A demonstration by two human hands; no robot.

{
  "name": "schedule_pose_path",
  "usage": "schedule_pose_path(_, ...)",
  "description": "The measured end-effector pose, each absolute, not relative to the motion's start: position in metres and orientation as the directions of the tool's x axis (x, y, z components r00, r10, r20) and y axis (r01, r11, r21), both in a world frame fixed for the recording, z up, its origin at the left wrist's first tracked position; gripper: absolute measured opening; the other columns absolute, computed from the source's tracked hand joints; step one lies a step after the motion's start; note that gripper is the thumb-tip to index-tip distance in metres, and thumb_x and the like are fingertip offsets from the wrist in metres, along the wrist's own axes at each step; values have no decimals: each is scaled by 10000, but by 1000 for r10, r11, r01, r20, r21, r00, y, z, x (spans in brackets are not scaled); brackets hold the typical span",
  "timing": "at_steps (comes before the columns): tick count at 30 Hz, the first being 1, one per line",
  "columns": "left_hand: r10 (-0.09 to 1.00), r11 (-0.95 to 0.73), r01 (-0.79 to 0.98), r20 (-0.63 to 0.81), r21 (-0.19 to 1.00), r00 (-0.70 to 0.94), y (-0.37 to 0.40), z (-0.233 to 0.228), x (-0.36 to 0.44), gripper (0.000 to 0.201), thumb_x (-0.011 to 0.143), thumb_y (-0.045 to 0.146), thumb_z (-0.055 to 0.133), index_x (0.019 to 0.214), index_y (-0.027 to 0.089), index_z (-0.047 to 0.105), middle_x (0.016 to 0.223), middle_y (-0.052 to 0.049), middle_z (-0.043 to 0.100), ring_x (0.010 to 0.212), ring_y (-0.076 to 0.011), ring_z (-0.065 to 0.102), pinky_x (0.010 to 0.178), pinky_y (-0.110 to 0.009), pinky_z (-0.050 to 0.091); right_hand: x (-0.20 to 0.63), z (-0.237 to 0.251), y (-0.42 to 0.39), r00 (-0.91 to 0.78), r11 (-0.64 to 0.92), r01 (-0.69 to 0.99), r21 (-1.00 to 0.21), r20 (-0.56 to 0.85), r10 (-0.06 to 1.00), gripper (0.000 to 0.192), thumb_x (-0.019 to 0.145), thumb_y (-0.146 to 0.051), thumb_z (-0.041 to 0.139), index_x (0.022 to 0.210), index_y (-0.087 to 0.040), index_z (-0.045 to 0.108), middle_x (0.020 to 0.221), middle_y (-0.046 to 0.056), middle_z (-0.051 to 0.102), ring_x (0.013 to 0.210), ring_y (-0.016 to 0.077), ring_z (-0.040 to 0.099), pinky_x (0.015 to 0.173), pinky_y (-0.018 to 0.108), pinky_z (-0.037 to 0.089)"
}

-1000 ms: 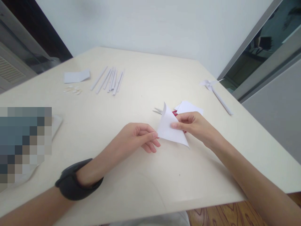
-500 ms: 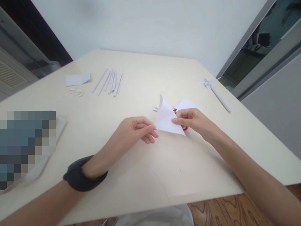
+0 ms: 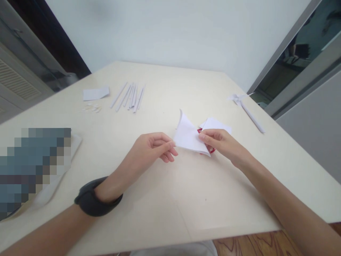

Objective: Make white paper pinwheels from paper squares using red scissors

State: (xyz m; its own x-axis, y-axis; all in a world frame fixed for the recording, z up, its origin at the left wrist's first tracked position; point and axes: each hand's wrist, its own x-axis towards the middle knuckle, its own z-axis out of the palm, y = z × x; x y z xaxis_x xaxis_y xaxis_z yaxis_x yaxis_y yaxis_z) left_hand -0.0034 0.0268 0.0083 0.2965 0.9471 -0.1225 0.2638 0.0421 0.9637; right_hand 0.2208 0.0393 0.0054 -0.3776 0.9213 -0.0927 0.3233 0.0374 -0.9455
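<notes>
A white sheet of paper point(image 3: 189, 137) is held up off the table between my two hands, its upper left corner curling. My left hand point(image 3: 157, 146) pinches its lower left corner between thumb and fingertips. On the right edge, my right hand point(image 3: 220, 140) grips it between thumb and forefinger. Behind the sheet lies a pair of scissors with red handles point(image 3: 212, 150), mostly hidden by the paper and my right hand. More white paper pieces point(image 3: 216, 123) lie just beyond my right hand.
Several rolled paper sticks point(image 3: 133, 96) lie at the back left, beside a folded paper point(image 3: 96, 93) and small whitish pieces point(image 3: 92, 107). A paper pinwheel point(image 3: 250, 115) on a rolled stick rests at the right. A blurred-out item point(image 3: 34, 167) covers the left edge.
My view has shifted slightly, so the table's things sit lower and further right. Both hands keep their hold on the paper; the scissor tips are now mostly covered by it.
</notes>
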Motion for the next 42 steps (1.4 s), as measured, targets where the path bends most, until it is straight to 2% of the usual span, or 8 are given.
schedule_pose_path(4,950,50,282,-133,958,282,28,10,-4,187,820,309,556,730,159,622,727,-40,693,608,-126,618,574,-210,500,223,6,42,-442,50,360,-932,-123,889,373,850,-464,480,633,-172,562,660,10,567,583,113,434,553,254,309)
schedule_pose_path(11,948,49,255,-125,966,293,28,7,-4,187,825,315,565,726,166,617,700,-11,680,596,-109,605,571,-195,485,221,2,41,-373,39,283,-958,-73,925,305,825,-420,541,650,-171,529,618,-7,547,555,106,475,538,245,326)
schedule_pose_path(19,956,14,231,-81,973,283,27,8,-5,179,823,319,571,745,164,615,725,-15,683,608,-110,602,591,-203,482,214,0,37,-267,136,356,-925,38,963,300,867,-364,495,632,-185,443,508,-63,348,469,76,308,476,244,204)
schedule_pose_path(27,973,7,211,-55,978,222,34,3,-9,176,814,312,577,737,158,618,725,-28,687,602,-107,589,556,-188,464,222,2,40,-347,86,306,-948,-27,937,258,870,-379,504,703,-183,496,548,-55,403,505,77,337,503,237,230)
schedule_pose_path(33,971,2,181,-45,984,235,36,4,-13,164,821,306,589,748,161,613,706,-8,683,581,-88,583,542,-168,463,221,4,39,-299,160,330,-930,58,953,315,868,-381,517,635,-181,445,481,-64,392,465,72,312,482,234,224)
schedule_pose_path(37,951,10,194,-69,981,302,35,7,-13,171,835,290,580,726,160,600,689,5,677,572,-78,582,537,-160,464,223,10,37,-197,280,424,-861,213,957,439,901,-479,404,620,-164,521,600,-8,492,588,101,457,563,241,326)
schedule_pose_path(39,935,15,210,-88,978,345,34,6,-11,174,837,294,578,724,163,590,675,12,676,548,-74,579,528,-163,467,223,12,37,-224,261,396,-880,184,957,432,902,-502,380,735,-167,595,694,11,538,659,117,501,607,246,364)
schedule_pose_path(42,899,22,238,-124,971,421,31,2,-7,178,839,317,574,740,169,578,667,14,681,532,-79,584,520,-172,476,222,13,36,-362,137,295,-946,22,932,320,876,-478,463,874,-190,602,783,4,562,673,110,507,596,231,373)
